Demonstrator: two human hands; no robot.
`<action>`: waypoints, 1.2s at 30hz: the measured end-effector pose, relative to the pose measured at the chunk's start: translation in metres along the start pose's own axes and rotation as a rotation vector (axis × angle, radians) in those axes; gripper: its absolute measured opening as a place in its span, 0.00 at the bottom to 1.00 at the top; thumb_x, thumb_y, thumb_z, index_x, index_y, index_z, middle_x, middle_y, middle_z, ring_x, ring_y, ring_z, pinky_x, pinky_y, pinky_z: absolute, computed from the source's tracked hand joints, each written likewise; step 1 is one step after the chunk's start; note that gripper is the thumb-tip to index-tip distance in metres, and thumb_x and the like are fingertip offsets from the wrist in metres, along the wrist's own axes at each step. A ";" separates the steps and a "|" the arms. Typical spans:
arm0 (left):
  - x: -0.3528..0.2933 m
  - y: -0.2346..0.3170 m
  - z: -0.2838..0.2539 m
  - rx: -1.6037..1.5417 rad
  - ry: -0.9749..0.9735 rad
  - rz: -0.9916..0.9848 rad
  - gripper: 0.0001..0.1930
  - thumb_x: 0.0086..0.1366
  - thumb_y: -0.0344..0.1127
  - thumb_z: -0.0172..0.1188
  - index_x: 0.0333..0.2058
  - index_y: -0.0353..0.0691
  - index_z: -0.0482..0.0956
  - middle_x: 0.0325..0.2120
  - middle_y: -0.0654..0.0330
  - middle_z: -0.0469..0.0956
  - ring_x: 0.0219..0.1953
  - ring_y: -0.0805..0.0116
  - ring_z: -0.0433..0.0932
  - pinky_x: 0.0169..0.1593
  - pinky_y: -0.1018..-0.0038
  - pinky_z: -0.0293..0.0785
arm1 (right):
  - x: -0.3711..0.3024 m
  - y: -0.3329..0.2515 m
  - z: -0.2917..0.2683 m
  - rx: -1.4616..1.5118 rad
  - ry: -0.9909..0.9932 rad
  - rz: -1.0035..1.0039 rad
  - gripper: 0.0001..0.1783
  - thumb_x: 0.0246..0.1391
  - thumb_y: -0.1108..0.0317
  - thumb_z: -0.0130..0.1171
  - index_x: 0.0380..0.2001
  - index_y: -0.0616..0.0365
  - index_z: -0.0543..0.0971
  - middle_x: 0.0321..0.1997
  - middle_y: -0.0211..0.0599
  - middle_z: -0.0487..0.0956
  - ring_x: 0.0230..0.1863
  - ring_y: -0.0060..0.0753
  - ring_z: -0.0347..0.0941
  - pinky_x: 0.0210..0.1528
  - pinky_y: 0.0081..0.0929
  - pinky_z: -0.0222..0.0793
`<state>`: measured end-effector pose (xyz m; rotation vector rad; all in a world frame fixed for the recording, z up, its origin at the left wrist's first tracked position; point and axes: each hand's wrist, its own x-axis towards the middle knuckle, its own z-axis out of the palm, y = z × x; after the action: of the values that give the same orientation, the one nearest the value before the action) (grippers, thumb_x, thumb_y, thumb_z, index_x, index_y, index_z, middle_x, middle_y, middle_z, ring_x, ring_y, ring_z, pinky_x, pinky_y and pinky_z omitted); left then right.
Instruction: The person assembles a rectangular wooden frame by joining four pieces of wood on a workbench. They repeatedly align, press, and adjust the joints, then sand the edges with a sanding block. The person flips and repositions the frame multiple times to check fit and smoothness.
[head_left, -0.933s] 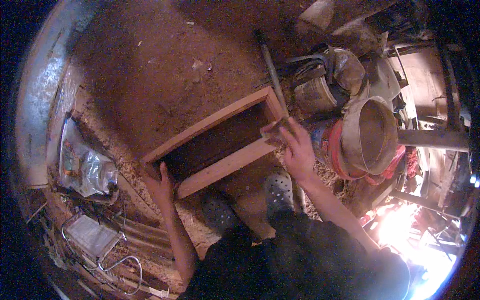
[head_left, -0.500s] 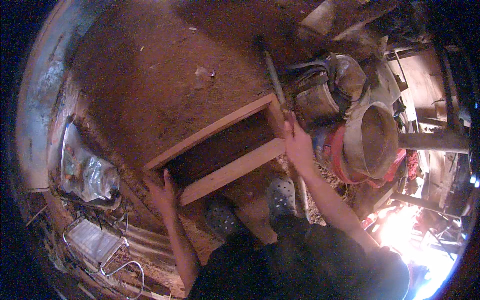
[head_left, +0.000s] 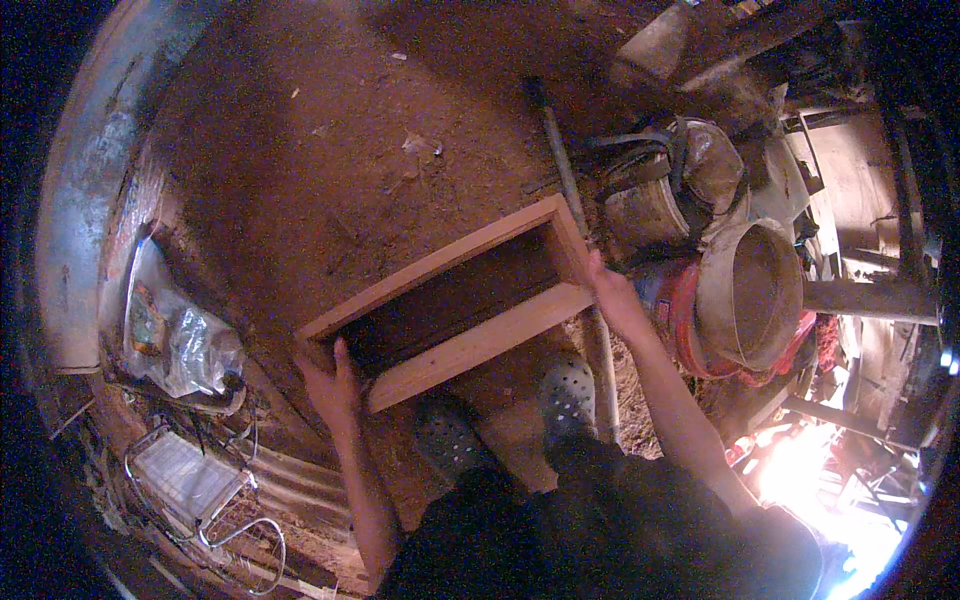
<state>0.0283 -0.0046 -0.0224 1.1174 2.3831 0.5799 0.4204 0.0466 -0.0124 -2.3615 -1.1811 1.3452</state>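
A rectangular wooden frame (head_left: 480,340), like an open box with plain timber sides, is held between my two hands above the dirt floor (head_left: 320,190). At its left end my left hand (head_left: 335,385) grips the short side, thumb up over the edge. My right hand (head_left: 618,295) wraps round the opposite short side, its fingers partly hidden behind the wood. The frame slants, with its right end farther from me. Dark shadowed ground or a dark bottom shows inside it; I cannot tell which. Below it are my feet in grey perforated clogs (head_left: 567,395).
Beyond my right hand stand a red bucket (head_left: 680,310) with a round sieve-like pan (head_left: 755,292), and a dirty pail (head_left: 645,205). A long handle (head_left: 560,150) lies beside the frame. At left are a clear plastic bag (head_left: 185,335) and a wire-framed rack (head_left: 190,475). Bright light glares at lower right.
The frame and both hands have shifted slightly right in the picture, and the surroundings have moved a little too. Both hands keep their hold.
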 end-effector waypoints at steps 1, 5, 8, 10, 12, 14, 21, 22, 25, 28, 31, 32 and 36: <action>0.001 -0.002 0.002 0.014 -0.015 -0.025 0.43 0.58 0.54 0.60 0.62 0.30 0.53 0.57 0.39 0.64 0.60 0.45 0.63 0.61 0.62 0.60 | 0.006 -0.001 0.001 0.090 -0.015 -0.045 0.40 0.59 0.34 0.34 0.45 0.61 0.78 0.41 0.50 0.79 0.46 0.49 0.74 0.50 0.40 0.66; 0.006 -0.008 0.005 0.045 0.007 0.062 0.42 0.59 0.52 0.60 0.61 0.28 0.54 0.58 0.38 0.62 0.60 0.46 0.63 0.61 0.63 0.60 | 0.049 -0.032 0.014 0.276 0.000 -0.090 0.39 0.61 0.36 0.37 0.45 0.64 0.77 0.36 0.36 0.79 0.38 0.32 0.72 0.45 0.32 0.67; 0.006 -0.007 0.003 -0.017 -0.014 0.109 0.41 0.59 0.50 0.61 0.61 0.28 0.54 0.58 0.39 0.63 0.60 0.47 0.64 0.61 0.64 0.60 | 0.058 -0.042 0.021 0.295 0.077 -0.161 0.36 0.61 0.38 0.41 0.44 0.64 0.77 0.34 0.32 0.79 0.34 0.28 0.72 0.40 0.29 0.68; 0.004 -0.005 0.000 -0.089 -0.040 0.076 0.41 0.59 0.50 0.61 0.61 0.28 0.55 0.58 0.40 0.64 0.60 0.48 0.64 0.61 0.64 0.60 | 0.049 -0.036 0.023 0.307 0.102 -0.227 0.36 0.61 0.38 0.41 0.45 0.65 0.77 0.34 0.33 0.79 0.35 0.28 0.72 0.40 0.29 0.68; 0.001 -0.004 0.000 -0.180 -0.036 0.022 0.40 0.59 0.49 0.61 0.61 0.29 0.55 0.57 0.40 0.64 0.60 0.48 0.65 0.61 0.64 0.60 | 0.019 -0.011 0.016 0.305 0.079 -0.325 0.38 0.60 0.37 0.40 0.47 0.65 0.76 0.37 0.36 0.80 0.39 0.30 0.73 0.44 0.30 0.67; 0.000 -0.005 0.001 -0.165 -0.017 0.055 0.40 0.59 0.49 0.62 0.61 0.29 0.56 0.57 0.40 0.64 0.60 0.48 0.65 0.61 0.64 0.60 | -0.001 0.011 0.011 0.218 0.019 -0.159 0.41 0.60 0.35 0.38 0.48 0.66 0.75 0.42 0.41 0.80 0.44 0.34 0.73 0.51 0.31 0.65; 0.004 -0.008 0.003 -0.100 -0.075 -0.079 0.41 0.59 0.50 0.62 0.61 0.29 0.55 0.56 0.38 0.65 0.59 0.47 0.65 0.60 0.64 0.62 | 0.010 0.014 0.004 0.143 -0.018 0.028 0.44 0.58 0.31 0.35 0.48 0.65 0.75 0.45 0.49 0.78 0.48 0.44 0.72 0.54 0.36 0.62; 0.004 -0.008 0.002 -0.073 -0.042 -0.035 0.41 0.59 0.50 0.62 0.61 0.29 0.55 0.56 0.38 0.65 0.59 0.47 0.65 0.60 0.64 0.62 | 0.013 0.004 0.004 0.162 -0.011 -0.048 0.42 0.58 0.32 0.34 0.46 0.64 0.76 0.42 0.53 0.79 0.46 0.49 0.73 0.50 0.40 0.65; 0.004 -0.005 0.002 -0.013 0.016 0.043 0.41 0.59 0.51 0.61 0.61 0.29 0.54 0.55 0.38 0.66 0.58 0.46 0.66 0.59 0.63 0.63 | 0.044 -0.040 0.012 0.206 -0.030 -0.128 0.40 0.60 0.34 0.32 0.43 0.63 0.77 0.36 0.54 0.79 0.39 0.51 0.74 0.43 0.44 0.67; 0.002 -0.003 0.000 -0.010 -0.008 0.013 0.42 0.59 0.51 0.62 0.61 0.29 0.54 0.55 0.38 0.66 0.58 0.46 0.66 0.58 0.62 0.63 | 0.065 -0.053 0.009 0.283 -0.127 -0.086 0.36 0.60 0.35 0.37 0.34 0.60 0.78 0.27 0.35 0.76 0.30 0.34 0.72 0.33 0.33 0.64; 0.002 -0.006 -0.001 0.000 -0.028 0.009 0.41 0.59 0.51 0.61 0.61 0.30 0.54 0.56 0.39 0.66 0.59 0.45 0.66 0.59 0.62 0.63 | 0.071 -0.032 0.008 0.366 -0.164 -0.091 0.36 0.60 0.34 0.38 0.34 0.59 0.79 0.27 0.28 0.77 0.31 0.27 0.72 0.33 0.29 0.65; 0.002 -0.008 0.000 0.007 -0.025 0.016 0.41 0.59 0.51 0.61 0.61 0.30 0.54 0.56 0.39 0.66 0.59 0.45 0.65 0.59 0.63 0.62 | 0.069 -0.021 0.006 0.345 -0.160 -0.072 0.38 0.59 0.34 0.37 0.37 0.59 0.79 0.29 0.30 0.78 0.33 0.28 0.73 0.35 0.29 0.66; 0.004 -0.018 0.006 -0.022 0.013 0.049 0.40 0.59 0.50 0.61 0.61 0.30 0.55 0.57 0.40 0.64 0.60 0.46 0.64 0.60 0.63 0.62 | 0.048 0.013 0.005 0.284 -0.151 0.010 0.43 0.59 0.31 0.34 0.45 0.62 0.78 0.39 0.36 0.80 0.41 0.29 0.73 0.44 0.30 0.68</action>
<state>0.0185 -0.0105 -0.0375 1.1694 2.3602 0.6300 0.4372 0.0707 -0.0524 -2.1013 -0.9404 1.6003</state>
